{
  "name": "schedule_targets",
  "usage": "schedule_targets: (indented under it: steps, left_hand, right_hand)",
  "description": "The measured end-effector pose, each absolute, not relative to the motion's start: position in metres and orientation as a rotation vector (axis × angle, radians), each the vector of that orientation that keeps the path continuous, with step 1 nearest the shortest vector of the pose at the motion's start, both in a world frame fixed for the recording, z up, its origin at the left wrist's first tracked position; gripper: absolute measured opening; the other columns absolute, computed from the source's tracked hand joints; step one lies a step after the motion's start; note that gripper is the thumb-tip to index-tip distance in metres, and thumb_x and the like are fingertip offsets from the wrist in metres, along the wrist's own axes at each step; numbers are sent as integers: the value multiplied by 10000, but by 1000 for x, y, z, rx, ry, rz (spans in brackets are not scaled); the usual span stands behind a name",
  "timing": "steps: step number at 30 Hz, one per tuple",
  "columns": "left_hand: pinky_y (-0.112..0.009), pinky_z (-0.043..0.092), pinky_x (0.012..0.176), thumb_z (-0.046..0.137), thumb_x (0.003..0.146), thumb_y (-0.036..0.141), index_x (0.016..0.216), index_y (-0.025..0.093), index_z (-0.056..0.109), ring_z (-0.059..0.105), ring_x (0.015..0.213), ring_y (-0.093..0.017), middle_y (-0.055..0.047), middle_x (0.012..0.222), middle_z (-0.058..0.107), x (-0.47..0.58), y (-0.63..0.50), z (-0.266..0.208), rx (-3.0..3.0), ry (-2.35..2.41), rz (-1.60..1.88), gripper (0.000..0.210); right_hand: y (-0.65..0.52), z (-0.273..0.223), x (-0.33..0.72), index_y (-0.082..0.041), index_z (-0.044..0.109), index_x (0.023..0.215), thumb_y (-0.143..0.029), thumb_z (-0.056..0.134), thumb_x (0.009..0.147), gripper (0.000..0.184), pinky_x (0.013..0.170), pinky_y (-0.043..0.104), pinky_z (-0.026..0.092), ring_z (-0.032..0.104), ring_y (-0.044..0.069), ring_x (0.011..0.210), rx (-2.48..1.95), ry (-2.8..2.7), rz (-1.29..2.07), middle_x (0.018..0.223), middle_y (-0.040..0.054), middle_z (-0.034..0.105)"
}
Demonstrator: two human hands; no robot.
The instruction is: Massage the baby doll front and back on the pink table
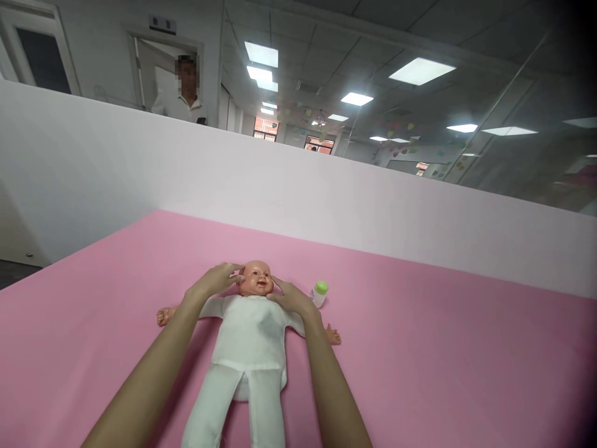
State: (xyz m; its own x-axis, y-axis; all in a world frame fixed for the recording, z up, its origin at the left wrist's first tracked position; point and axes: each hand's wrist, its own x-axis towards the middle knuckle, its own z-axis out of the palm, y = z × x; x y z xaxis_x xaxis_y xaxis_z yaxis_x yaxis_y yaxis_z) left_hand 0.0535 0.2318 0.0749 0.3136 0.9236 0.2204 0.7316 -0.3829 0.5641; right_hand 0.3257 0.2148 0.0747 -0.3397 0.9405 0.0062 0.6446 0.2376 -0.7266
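A baby doll in white cloth clothing lies on its back on a pink covered surface, its smiling face up and its arms spread. At the head's left side, my left hand has its fingers stretched out, with the tips touching or very close to the temple and cheek. My right hand rests by the other cheek with its fingers apart, thumb near the chin. Neither hand is wrapped round the head; some fingertips are hidden behind it. Just beyond my right hand is a small bottle with a green cap.
Behind the pink surface runs a low white partition, with a glass pane above it. A person in a white top stands near a doorway at the back left.
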Motion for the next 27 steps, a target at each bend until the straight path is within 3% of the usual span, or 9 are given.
schedule_targets:
  steps: [2, 4, 7, 9, 11, 16, 21, 25, 27]
  left_hand:
    - [-327, 458, 712, 395, 985, 331, 934, 223, 714, 693, 806, -260, -92, 893, 751, 57, 223, 72, 2255, 1596, 599, 340]
    - [-392, 487, 831, 327, 1022, 345, 1098, 205, 731, 708, 1020, -322, -168, 1118, 757, 58, 213, 62, 2286, 1681, 463, 434]
    - [-541, 404, 1082, 310, 1044, 509, 1465, 223, 604, 487, 1434, -417, -196, 1547, 546, 55, 196, 36, 2270, 1723, 313, 587]
    - [-595, 289, 1186, 276, 1036, 620, 1616, 239, 429, 290, 1558, -421, -148, 1681, 363, 49, 186, 17, 2249, 1718, 255, 710]
    - [-597, 204, 1236, 268, 1035, 637, 1653, 227, 350, 219, 1587, -397, -121, 1708, 296, 41, 176, 1, 2307, 1735, 249, 746]
    - [-680, 176, 1203, 379, 1034, 577, 1622, 254, 421, 303, 1544, -446, -142, 1684, 359, 14, 164, -16, 2447, 1952, 221, 672]
    - [-722, 198, 1157, 361, 1021, 497, 1586, 204, 469, 333, 1510, -477, -179, 1649, 417, -25, 156, -17, 2410, 2052, 255, 645]
    - [-491, 469, 964, 384, 960, 594, 1244, 192, 687, 637, 1178, -383, -189, 1305, 700, -63, 149, -13, 2218, 1865, 431, 578]
    - [-369, 493, 772, 486, 881, 637, 977, 216, 706, 682, 903, -311, -125, 1017, 754, -77, 145, -10, 2134, 1771, 522, 485]
  right_hand:
    - [206, 79, 323, -217, 749, 1220, -460, 722, 866, 430, 804, 386, 548, 723, 337, 999, -1695, -2121, 758, 1149, 107, 783]
    - [196, 74, 321, -194, 770, 1082, -530, 669, 905, 393, 759, 373, 530, 727, 327, 912, -1813, -2160, 713, 1040, 116, 792]
    - [181, 50, 320, -206, 743, 1150, -582, 489, 1018, 472, 827, 360, 509, 724, 301, 972, -1696, -2214, 647, 1083, 111, 785]
    - [170, 31, 324, -217, 703, 1243, -563, 369, 1075, 510, 893, 358, 487, 707, 286, 1048, -1604, -2225, 499, 1167, 114, 768]
    - [161, 14, 334, -212, 683, 1262, -542, 319, 1096, 518, 933, 367, 465, 687, 288, 1082, -1618, -2242, 297, 1206, 129, 749]
    - [143, -7, 383, -172, 681, 1170, -560, 384, 1080, 497, 941, 420, 448, 649, 325, 1071, -1850, -2292, -179, 1174, 172, 720]
    - [130, -21, 432, -163, 655, 1212, -378, 336, 1105, 400, 1005, 449, 424, 597, 325, 1175, -1836, -2224, -339, 1256, 179, 689]
    - [122, -31, 458, -187, 675, 1119, -288, 342, 1064, 352, 998, 432, 441, 616, 299, 1124, -1836, -1990, -153, 1177, 155, 716]
    - [119, -31, 464, -201, 675, 1018, -359, 409, 1033, 309, 963, 429, 462, 635, 297, 1062, -1858, -1856, -26, 1076, 133, 734]
